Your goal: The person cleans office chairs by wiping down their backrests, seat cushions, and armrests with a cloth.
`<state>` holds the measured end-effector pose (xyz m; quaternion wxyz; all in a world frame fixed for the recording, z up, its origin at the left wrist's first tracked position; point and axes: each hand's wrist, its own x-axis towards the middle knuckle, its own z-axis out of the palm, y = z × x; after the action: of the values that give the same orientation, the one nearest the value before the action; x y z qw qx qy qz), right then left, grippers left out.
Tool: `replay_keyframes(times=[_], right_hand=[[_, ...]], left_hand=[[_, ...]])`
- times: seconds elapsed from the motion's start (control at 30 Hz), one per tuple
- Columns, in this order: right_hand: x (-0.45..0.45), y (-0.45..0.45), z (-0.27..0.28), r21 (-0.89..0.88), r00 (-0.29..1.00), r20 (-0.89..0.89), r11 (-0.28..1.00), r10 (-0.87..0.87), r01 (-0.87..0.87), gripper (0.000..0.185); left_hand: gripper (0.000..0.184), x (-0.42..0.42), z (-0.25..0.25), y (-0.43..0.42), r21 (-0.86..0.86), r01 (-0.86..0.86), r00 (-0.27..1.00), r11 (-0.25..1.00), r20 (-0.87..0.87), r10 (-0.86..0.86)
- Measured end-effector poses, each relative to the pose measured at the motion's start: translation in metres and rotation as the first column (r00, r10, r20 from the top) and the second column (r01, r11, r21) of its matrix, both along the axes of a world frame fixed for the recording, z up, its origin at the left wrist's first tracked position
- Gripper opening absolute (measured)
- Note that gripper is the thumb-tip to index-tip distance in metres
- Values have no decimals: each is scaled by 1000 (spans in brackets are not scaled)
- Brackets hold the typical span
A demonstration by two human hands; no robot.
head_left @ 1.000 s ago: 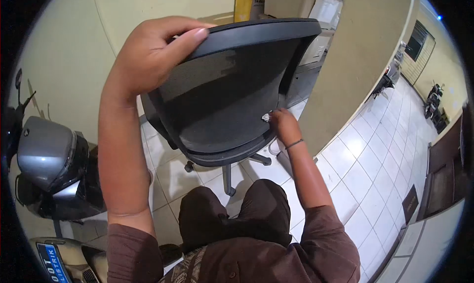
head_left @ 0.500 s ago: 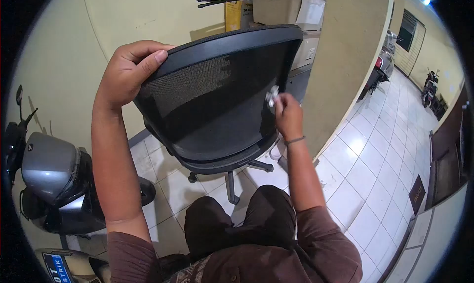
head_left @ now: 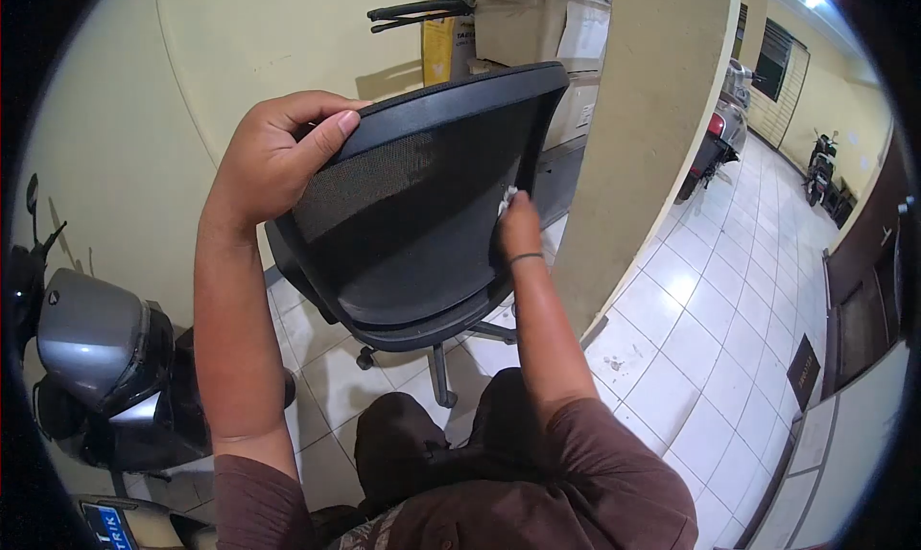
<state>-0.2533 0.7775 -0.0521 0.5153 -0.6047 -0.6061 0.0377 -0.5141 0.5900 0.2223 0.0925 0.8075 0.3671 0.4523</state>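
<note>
A black office chair (head_left: 413,214) with a mesh backrest stands in front of me, its back turned towards me. My left hand (head_left: 288,152) is wrapped round the top edge of the backrest near its left corner, thumb on the near side. My right hand (head_left: 519,226) is closed on a small crumpled white cloth or tissue (head_left: 507,201), at the right side of the backrest by its frame. Most of the white piece is hidden by my fingers.
A grey and black scooter (head_left: 101,334) stands at the left. Behind the chair are boxes (head_left: 518,32) and a yellow package (head_left: 436,49). A wall edge (head_left: 652,109) rises on the right, beside a tiled corridor (head_left: 729,291) with parked motorbikes (head_left: 820,171).
My right hand with the white piece has moved from the lower right of the backrest up along its right side. My left hand still holds the top edge; the view has shifted somewhat.
</note>
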Motion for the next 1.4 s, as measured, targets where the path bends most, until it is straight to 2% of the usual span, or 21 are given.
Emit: replay_keyframes(times=[0.1,0.2,0.27,0.43,0.5,0.53,0.6,0.63,0.73,0.8,0.87,0.93,1.0,1.03,1.07,1.13,1.2,1.27,1.3,1.37,1.4], right_hand=[[8,0,-10,-150,999,48,989,-5,12,14],[19,-20,10,3,998,-9,998,-67,67,15],[11,-17,16,218,958,-285,975,18,47,18],[-5,-10,11,400,968,-207,915,139,-46,25],[12,-6,2,-104,1000,21,995,13,-11,29],[10,-12,7,-104,1000,18,994,15,-14,29],[5,-37,33,298,962,-268,944,-56,138,28],[0,-41,42,420,952,-301,904,56,80,27],[-6,-26,29,307,985,-96,945,145,-109,21],[-2,-15,11,220,1000,-19,975,13,-8,14],[13,-14,8,-125,997,45,990,-67,72,14],[16,-21,22,-39,995,-43,995,-92,90,21],[13,-27,33,420,973,-229,905,40,61,26],[9,-24,37,463,973,-213,886,86,23,26],[7,-17,29,451,974,-212,892,79,25,26],[4,2,4,-65,997,83,998,-1,7,22],[16,6,-3,-147,983,182,988,-13,40,18],[25,-14,22,-22,983,176,998,-49,53,16],[23,-24,41,37,993,46,994,-106,105,16],[25,-19,56,373,993,-111,924,-46,84,16],[23,-14,62,366,993,-112,927,-46,85,16]], left_hand=[[24,0,3,0,-17,-8,999,1000,-35,8],[25,2,2,0,-60,-18,999,998,-47,15],[25,1,2,1,-74,-25,999,997,-29,23],[24,0,-3,5,-39,11,999,999,51,-9],[24,0,-4,5,-35,5,999,999,48,-3],[24,1,-3,6,-23,0,999,1000,42,1],[25,2,-2,6,-16,-8,999,1000,42,8],[25,2,-3,5,-14,-13,999,1000,45,14],[26,0,-1,4,-49,59,998,997,21,-58],[26,-1,-3,5,-51,31,999,998,14,-31],[27,0,-2,6,-9,23,999,1000,-23,-23],[27,1,0,7,3,19,999,1000,-29,-19],[27,0,-2,7,-12,17,999,1000,-33,-17],[27,0,-1,7,-5,37,999,999,-32,-37],[27,0,-1,9,3,60,998,998,-30,-60],[27,0,-3,10,-23,84,996,996,-8,-84],[27,0,-2,11,-2,48,998,999,-30,-48],[28,0,3,13,3,44,998,999,-53,-44],[28,0,1,13,2,52,996,999,-74,-52],[29,-1,-3,16,-35,71,997,997,-28,-72],[29,-2,-3,18,-58,94,996,994,13,-93]])
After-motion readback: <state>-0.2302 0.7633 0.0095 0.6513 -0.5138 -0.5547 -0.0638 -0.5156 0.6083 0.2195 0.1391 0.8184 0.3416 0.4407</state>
